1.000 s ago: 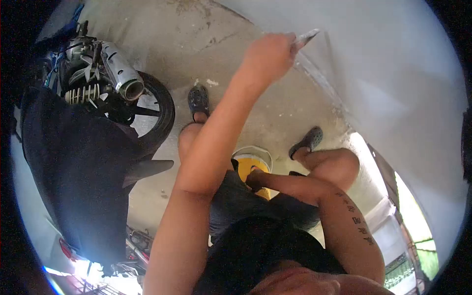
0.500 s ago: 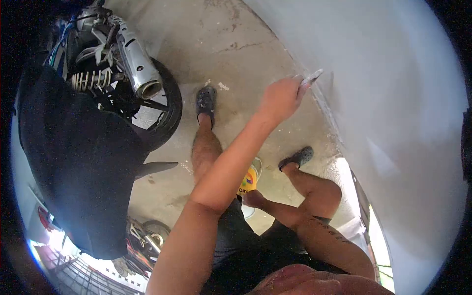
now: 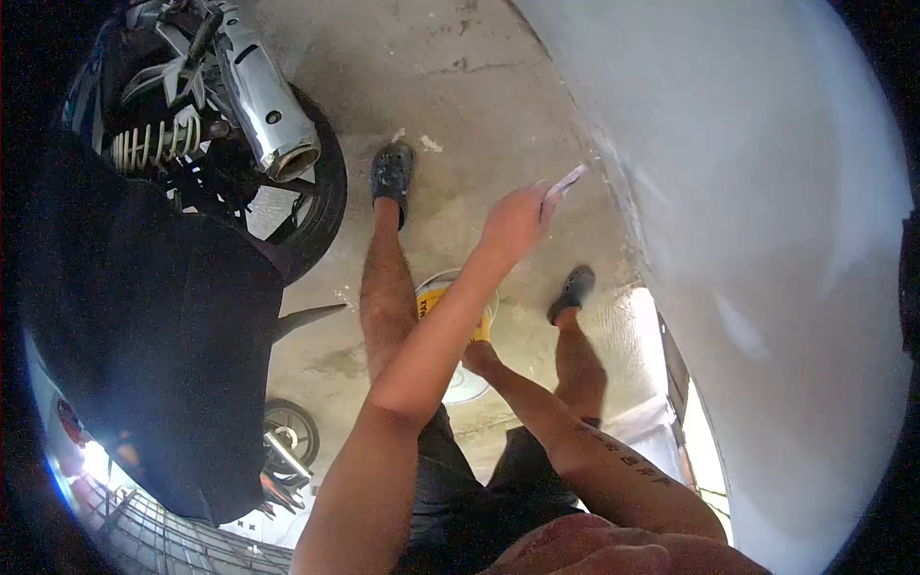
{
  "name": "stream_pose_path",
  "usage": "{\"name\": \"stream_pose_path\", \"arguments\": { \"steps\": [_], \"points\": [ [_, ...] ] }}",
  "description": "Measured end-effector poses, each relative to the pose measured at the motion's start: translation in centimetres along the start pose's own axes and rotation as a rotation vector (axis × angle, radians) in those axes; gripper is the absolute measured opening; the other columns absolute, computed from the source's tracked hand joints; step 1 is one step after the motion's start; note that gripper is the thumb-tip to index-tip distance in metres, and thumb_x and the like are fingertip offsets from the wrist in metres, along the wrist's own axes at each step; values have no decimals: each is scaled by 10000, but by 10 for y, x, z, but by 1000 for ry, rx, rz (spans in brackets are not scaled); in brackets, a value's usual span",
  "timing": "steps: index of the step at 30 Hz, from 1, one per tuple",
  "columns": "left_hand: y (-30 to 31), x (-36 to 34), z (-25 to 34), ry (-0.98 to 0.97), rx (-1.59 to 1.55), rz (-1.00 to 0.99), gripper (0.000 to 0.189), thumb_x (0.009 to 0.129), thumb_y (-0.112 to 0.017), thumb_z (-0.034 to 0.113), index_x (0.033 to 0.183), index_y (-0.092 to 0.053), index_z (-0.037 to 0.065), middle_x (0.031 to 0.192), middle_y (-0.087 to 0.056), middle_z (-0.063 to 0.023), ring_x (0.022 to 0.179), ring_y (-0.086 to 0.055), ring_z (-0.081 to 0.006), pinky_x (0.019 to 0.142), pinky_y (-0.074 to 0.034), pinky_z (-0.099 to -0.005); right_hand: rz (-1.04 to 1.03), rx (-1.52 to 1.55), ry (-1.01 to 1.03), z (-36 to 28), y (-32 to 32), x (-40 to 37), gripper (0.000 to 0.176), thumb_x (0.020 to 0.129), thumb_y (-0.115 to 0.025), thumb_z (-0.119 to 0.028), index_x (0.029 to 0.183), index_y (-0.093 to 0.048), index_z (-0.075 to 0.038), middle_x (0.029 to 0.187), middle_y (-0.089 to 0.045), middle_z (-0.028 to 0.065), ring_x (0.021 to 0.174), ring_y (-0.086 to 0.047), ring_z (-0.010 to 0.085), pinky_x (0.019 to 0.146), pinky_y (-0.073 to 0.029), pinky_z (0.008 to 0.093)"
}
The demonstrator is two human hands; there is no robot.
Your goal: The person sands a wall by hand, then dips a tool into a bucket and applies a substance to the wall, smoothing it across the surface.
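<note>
My left hand (image 3: 515, 225) is stretched out across the view and closed around a thin, flat, white-smeared tool (image 3: 567, 181). The tool's tip points up and right, close to the base of the pale wall (image 3: 767, 240). Between my legs is a white paint bucket (image 3: 479, 329) with a yellow label, partly hidden behind my left forearm. My right hand (image 3: 479, 358) is closed at the bucket's lower yellow side, its fingers mostly hidden.
A motorcycle with a silver exhaust (image 3: 259, 96) and a rear wheel (image 3: 331, 192) stands at the left, partly under a black cover (image 3: 144, 345). A second motorcycle wheel (image 3: 292, 431) shows behind. The concrete floor (image 3: 460, 115) has white flecks. My feet wear dark clogs (image 3: 392, 182).
My left hand and the tool have drawn back left and down, away from the wall. The bucket shows more to the left, and my right leg has shifted inward.
</note>
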State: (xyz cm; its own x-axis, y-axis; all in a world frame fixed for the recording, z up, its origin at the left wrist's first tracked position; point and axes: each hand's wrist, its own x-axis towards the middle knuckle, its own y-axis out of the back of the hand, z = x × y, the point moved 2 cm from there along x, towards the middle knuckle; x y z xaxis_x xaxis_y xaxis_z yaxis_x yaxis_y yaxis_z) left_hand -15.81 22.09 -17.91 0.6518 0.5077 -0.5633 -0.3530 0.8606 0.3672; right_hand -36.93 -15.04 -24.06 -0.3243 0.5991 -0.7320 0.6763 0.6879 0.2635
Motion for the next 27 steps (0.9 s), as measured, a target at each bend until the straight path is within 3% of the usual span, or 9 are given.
{"name": "stream_pose_path", "arguments": {
  "steps": [2,6,11,13,15,22,24,25,27],
  "points": [
    [4,-3,-4,1,17,-46,311,1059,-502,322,1097,-627,39,1009,-671,-227,942,-650,-448,806,-519,-550,-151,-167,-43,-5,37,9,207,887,-606,-162,816,-769,-54,768,-744,168,738,-756,319,685,-603,478],
    [17,-4,-8,-24,29,-60,290,1056,-503,307,1089,-625,47,996,-676,-219,934,-653,-446,799,-521,-552,-59,-154,-3,21,47,14,193,870,-632,-180,819,-790,-80,790,-756,157,736,-762,302,677,-608,479],
    [21,2,-14,27,12,-72,280,1052,-503,304,1101,-636,62,980,-675,-210,922,-656,-439,797,-523,-551,-209,-208,-120,22,72,10,123,820,-685,-158,886,-779,-113,815,-763,118,793,-765,293,674,-603,467],
    [17,1,-23,39,51,-93,287,1054,-502,310,1107,-645,67,974,-674,-210,919,-657,-437,798,-524,-551,-128,-289,-63,26,77,7,108,812,-690,-152,878,-770,-122,765,-749,111,761,-760,291,656,-599,465],
    [24,1,-22,-78,45,-75,308,1063,-494,326,1099,-647,62,977,-672,-212,906,-657,-439,792,-525,-551,-221,-214,49,28,84,14,106,817,-681,-147,865,-769,-113,780,-755,103,753,-756,291,628,-588,461],
    [64,16,-7,66,-5,-37,314,1066,-488,329,1117,-639,58,1001,-668,-212,925,-650,-442,790,-524,-554,-313,-311,-21,20,36,15,163,806,-682,-145,879,-775,-33,832,-764,117,712,-749,296,572,-561,475],
    [64,22,-2,35,-60,-1,338,1063,-508,347,1144,-647,49,991,-668,-232,925,-638,-467,796,-497,-562,72,-130,-93,27,31,15,174,802,-685,-129,899,-769,-13,757,-744,125,620,-727,284,533,-558,435],
    [62,26,-1,32,-71,6,338,1063,-508,347,1144,-647,49,991,-668,-232,925,-638,-467,796,-497,-562,68,-141,-95,23,48,17,174,802,-685,-129,899,-769,-13,757,-744,125,620,-727,284,533,-558,435],
    [60,28,4,-31,-65,55,302,1061,-495,325,1071,-628,54,998,-662,-199,935,-646,-435,790,-522,-553,9,-548,-59,11,66,16,97,777,-720,-169,778,-807,-128,699,-733,66,663,-720,255,536,-546,428]
  ]
}}
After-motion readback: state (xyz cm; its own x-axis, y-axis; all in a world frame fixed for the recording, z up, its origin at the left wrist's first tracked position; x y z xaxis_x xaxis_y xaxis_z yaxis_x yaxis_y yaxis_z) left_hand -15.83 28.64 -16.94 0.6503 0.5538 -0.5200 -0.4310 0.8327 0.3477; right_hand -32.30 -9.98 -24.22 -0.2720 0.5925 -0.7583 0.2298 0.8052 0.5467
